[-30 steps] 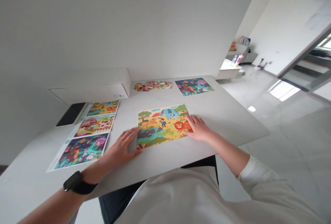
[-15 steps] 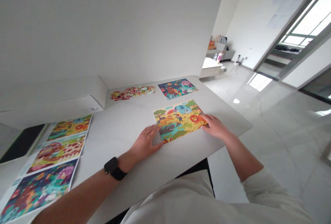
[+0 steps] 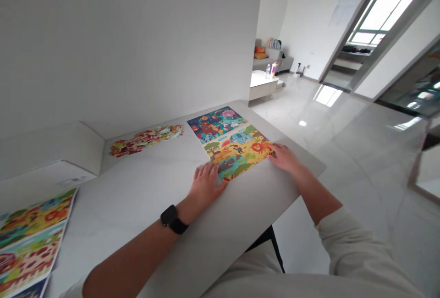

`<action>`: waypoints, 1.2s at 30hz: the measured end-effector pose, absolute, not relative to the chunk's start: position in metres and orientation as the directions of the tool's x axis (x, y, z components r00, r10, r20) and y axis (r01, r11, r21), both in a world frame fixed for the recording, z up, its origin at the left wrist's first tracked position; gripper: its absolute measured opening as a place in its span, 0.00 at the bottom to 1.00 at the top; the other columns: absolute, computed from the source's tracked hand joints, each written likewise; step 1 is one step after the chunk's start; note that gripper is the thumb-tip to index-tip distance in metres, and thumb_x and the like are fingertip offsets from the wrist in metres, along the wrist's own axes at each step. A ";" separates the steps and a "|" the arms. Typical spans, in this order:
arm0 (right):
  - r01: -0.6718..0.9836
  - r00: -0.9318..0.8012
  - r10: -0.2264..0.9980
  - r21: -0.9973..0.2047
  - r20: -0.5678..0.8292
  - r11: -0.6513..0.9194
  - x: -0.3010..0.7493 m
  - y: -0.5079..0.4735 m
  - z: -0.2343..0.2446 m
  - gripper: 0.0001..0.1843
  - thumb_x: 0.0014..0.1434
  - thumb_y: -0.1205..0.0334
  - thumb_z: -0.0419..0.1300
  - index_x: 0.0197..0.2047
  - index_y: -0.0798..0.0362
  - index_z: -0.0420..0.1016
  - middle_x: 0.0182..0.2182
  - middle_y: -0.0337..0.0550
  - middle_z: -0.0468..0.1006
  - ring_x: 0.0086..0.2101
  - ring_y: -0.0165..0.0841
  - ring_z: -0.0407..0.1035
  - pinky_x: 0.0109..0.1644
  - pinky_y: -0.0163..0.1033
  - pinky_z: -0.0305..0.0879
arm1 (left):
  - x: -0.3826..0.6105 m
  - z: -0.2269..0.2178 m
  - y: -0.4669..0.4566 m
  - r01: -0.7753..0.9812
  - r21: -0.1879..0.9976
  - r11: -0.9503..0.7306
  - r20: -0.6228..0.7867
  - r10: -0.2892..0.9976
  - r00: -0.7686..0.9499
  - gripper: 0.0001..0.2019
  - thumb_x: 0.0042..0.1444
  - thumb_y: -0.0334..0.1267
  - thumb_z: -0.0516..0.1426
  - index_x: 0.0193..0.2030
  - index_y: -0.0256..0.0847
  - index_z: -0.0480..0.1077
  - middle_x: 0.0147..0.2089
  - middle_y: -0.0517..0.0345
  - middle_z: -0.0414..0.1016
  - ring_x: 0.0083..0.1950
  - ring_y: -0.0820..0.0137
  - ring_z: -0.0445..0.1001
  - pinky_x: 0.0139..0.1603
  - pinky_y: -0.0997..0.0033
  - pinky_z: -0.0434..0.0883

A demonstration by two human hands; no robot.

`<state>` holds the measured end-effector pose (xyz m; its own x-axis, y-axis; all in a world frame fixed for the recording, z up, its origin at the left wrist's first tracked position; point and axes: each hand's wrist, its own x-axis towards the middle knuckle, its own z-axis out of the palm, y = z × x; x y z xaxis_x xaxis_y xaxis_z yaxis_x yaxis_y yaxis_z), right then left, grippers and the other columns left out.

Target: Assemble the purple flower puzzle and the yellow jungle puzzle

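Observation:
A jigsaw puzzle [image 3: 237, 149] with a savanna picture of a lion, an elephant and a hippo lies flat on the white table. My left hand [image 3: 206, 185] clasps its left edge, thumb at the near corner and fingers along the side. At the opposite edge, beside the lion, my right hand [image 3: 283, 157] has its fingertips on the border, so the puzzle is held between both hands. Directly beyond it, edges touching or nearly so, is a dark blue jigsaw puzzle [image 3: 216, 124] with a night animal scene.
Loose puzzle pieces [image 3: 146, 140] lie in a heap by the wall. Printed picture sheets [image 3: 30, 243] are at the left end of the table, below a white box [image 3: 51, 156]. The table's right edge [image 3: 292, 140] borders a shiny floor.
Both hands have slid the savanna puzzle away from me, closing the gap to the dark blue one. The camera view has turned right.

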<state>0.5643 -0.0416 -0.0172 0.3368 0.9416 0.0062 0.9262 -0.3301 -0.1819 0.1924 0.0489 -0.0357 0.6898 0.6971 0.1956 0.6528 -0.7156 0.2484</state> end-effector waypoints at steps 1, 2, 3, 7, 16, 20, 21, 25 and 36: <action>0.929 0.329 0.944 -0.182 0.005 -0.323 0.567 -0.038 -0.017 0.30 0.73 0.54 0.59 0.75 0.54 0.72 0.73 0.58 0.71 0.70 0.53 0.66 0.76 0.56 0.61 | 0.194 -0.036 0.050 0.657 0.246 -0.713 0.198 0.700 0.686 0.33 0.69 0.56 0.59 0.75 0.42 0.67 0.74 0.37 0.71 0.77 0.45 0.67 0.79 0.38 0.62; 0.931 0.322 0.947 -0.184 0.005 -0.316 0.569 -0.034 -0.018 0.30 0.73 0.55 0.59 0.75 0.54 0.71 0.73 0.58 0.71 0.70 0.53 0.66 0.76 0.56 0.61 | 0.195 -0.036 0.050 0.662 0.245 -0.709 0.200 0.705 0.681 0.33 0.68 0.56 0.59 0.74 0.42 0.67 0.74 0.38 0.71 0.76 0.45 0.67 0.78 0.38 0.62; 0.933 0.315 0.949 -0.188 0.006 -0.308 0.570 -0.031 -0.018 0.30 0.73 0.55 0.59 0.75 0.53 0.71 0.73 0.57 0.72 0.70 0.52 0.67 0.76 0.56 0.61 | 0.195 -0.036 0.051 0.667 0.244 -0.704 0.201 0.709 0.675 0.33 0.68 0.56 0.60 0.75 0.43 0.67 0.74 0.39 0.71 0.76 0.45 0.67 0.78 0.38 0.62; 0.936 0.294 0.956 -0.207 0.015 -0.285 0.576 -0.024 -0.020 0.29 0.72 0.54 0.61 0.73 0.49 0.73 0.71 0.55 0.73 0.69 0.52 0.67 0.74 0.57 0.63 | 0.193 -0.039 0.051 0.673 0.239 -0.699 0.211 0.714 0.667 0.33 0.68 0.55 0.60 0.75 0.42 0.67 0.74 0.38 0.70 0.76 0.45 0.67 0.78 0.38 0.62; 0.943 0.292 0.956 -0.178 0.029 -0.282 0.573 -0.004 -0.020 0.28 0.73 0.52 0.60 0.72 0.49 0.74 0.72 0.55 0.73 0.69 0.55 0.67 0.73 0.63 0.65 | 0.192 -0.041 0.080 0.683 0.225 -0.695 0.211 0.719 0.662 0.33 0.69 0.56 0.58 0.74 0.40 0.68 0.76 0.37 0.70 0.76 0.44 0.67 0.79 0.37 0.63; 0.941 0.302 0.952 -0.177 0.054 -0.289 0.570 0.005 -0.023 0.28 0.73 0.52 0.58 0.73 0.49 0.73 0.72 0.55 0.72 0.70 0.54 0.66 0.73 0.62 0.64 | 0.193 -0.041 0.094 0.691 0.235 -0.684 0.200 0.729 0.654 0.33 0.70 0.56 0.57 0.75 0.39 0.68 0.77 0.37 0.69 0.78 0.45 0.66 0.79 0.36 0.61; 0.939 0.309 0.949 -0.178 0.062 -0.294 0.570 0.006 -0.024 0.28 0.73 0.52 0.58 0.73 0.49 0.73 0.72 0.55 0.72 0.70 0.53 0.65 0.74 0.62 0.64 | 0.194 -0.041 0.096 0.691 0.238 -0.682 0.200 0.731 0.653 0.32 0.70 0.55 0.57 0.74 0.40 0.68 0.77 0.37 0.69 0.78 0.45 0.66 0.79 0.36 0.61; 0.928 0.348 0.933 -0.175 0.095 -0.329 0.570 0.009 -0.032 0.28 0.73 0.53 0.57 0.73 0.50 0.73 0.74 0.55 0.70 0.71 0.53 0.65 0.74 0.61 0.64 | 0.196 -0.045 0.098 0.679 0.261 -0.686 0.225 0.728 0.648 0.31 0.70 0.55 0.57 0.74 0.42 0.69 0.77 0.40 0.69 0.78 0.46 0.66 0.80 0.36 0.60; 0.935 0.338 0.926 -0.174 0.167 -0.309 0.573 0.006 -0.042 0.27 0.73 0.55 0.53 0.71 0.51 0.72 0.69 0.58 0.73 0.67 0.51 0.67 0.74 0.58 0.64 | 0.199 -0.049 0.093 0.696 0.311 -0.647 0.208 0.761 0.615 0.34 0.70 0.56 0.58 0.77 0.42 0.67 0.78 0.40 0.69 0.80 0.46 0.64 0.82 0.33 0.56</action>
